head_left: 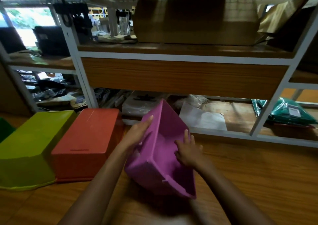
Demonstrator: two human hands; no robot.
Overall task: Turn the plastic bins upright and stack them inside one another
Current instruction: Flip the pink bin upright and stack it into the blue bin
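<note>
Both hands grip the purple plastic bin [160, 157], tilted on edge above the wood-grain floor [249, 181]: the left hand [137, 133] lies flat against its smooth outer wall, the right hand [187, 151] hooks fingers over the rim into the hollow. Beside it (base-up, glossy, rectangular) sit the orange bin [86, 143] and lime-green bin [27, 147], touching.

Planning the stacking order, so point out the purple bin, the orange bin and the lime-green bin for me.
purple bin [151, 169]: head view, on its outer side wall, tilted between both hands.
orange bin [89, 131]: head view, on its upturned base.
lime-green bin [32, 135]: head view, on its upturned base.
</note>
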